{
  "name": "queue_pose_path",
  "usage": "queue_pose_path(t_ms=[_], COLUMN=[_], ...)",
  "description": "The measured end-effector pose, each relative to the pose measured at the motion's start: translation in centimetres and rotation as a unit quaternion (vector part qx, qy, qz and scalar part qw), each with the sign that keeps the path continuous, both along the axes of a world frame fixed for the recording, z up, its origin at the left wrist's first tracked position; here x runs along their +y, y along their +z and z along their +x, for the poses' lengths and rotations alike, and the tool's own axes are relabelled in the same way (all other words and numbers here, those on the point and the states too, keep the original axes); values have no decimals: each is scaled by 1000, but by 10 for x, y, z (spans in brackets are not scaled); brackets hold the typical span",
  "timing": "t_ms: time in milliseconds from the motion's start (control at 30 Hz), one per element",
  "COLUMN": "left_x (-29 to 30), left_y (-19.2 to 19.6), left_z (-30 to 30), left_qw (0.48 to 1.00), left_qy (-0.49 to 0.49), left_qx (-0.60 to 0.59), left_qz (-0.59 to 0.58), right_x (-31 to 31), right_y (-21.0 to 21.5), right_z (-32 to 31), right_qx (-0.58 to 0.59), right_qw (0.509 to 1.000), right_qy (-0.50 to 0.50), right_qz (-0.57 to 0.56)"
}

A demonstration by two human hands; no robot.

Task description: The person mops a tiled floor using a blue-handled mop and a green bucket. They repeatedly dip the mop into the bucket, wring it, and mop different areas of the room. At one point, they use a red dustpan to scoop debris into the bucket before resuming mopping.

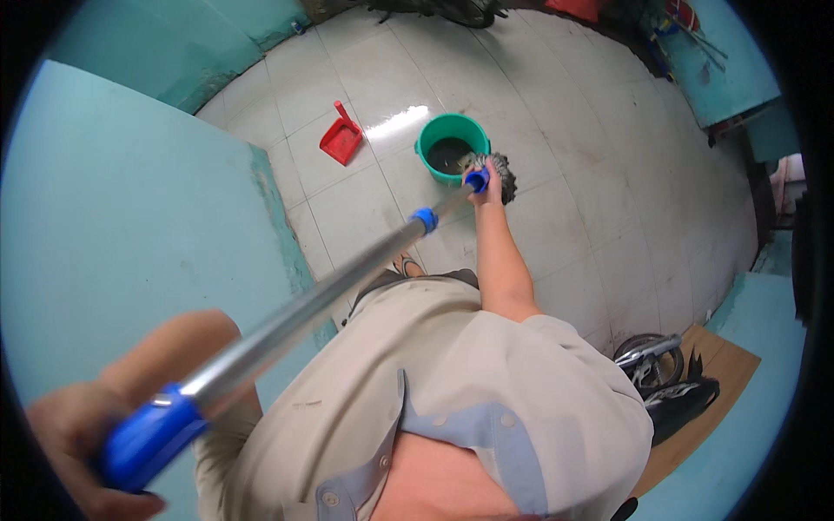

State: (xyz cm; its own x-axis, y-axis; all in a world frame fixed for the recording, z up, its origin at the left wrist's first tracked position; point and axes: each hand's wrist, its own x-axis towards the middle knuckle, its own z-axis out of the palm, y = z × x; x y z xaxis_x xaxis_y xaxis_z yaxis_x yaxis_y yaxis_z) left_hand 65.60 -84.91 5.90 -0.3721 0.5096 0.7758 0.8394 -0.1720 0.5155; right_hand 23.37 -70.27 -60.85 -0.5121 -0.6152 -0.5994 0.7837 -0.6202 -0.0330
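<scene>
A mop with a metal pole (321,286) and blue fittings runs slantwise across the view. My left hand (82,443) is closed around its blue grip end, close to the camera at the lower left. Farther off, my right hand (486,182) is wrapped around the blue joint just above the mop head. The grey stringy mop head (506,181) hangs at the near right rim of a green bucket (432,148), partly hidden by my right hand. Dark water (447,154) stands in the bucket.
A red dustpan (341,141) lies on the tiled floor (573,234) left of the bucket. Pale blue walls (139,191) rise on the left. A vehicle's wheel (658,360) is at the lower right, beside a wooden board (725,365). Another wheel (465,10) shows at the far edge.
</scene>
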Motion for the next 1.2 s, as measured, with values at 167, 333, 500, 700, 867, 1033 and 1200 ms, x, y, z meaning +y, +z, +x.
queue_pose_path(t_ms=[167, 333, 500, 700, 867, 1033, 1200], left_x=[-13, 11, 43, -8, -37, -13, 1], left_y=[-196, -351, -309, -305, -379, -374, -416], left_z=[-22, -4, 46, 13, 70, -6, -61], left_qw=[946, 676, 529, 317, 244, 229, 348], left_qy=[265, 581, 462, 497, 51, 20, 304], left_qx=[-119, -404, -698, -733, -939, -940, -877], left_qz=[144, 204, 136, -340, 236, 254, -131], right_x=[-61, -120, -136, -152, -135, -133, -154], right_y=[-8, -25, -7, -22, -6, -15, -90], right_z=[27, 85, 102, 115, 129, 118, 51], right_qx=[-127, -74, -51, -39, -68, -172, -59], right_qw=[987, 990, 991, 992, 992, 931, 902], right_qy=[39, 115, 108, 109, 95, -9, 288], right_qz=[-86, -24, 56, 48, -42, -320, 316])
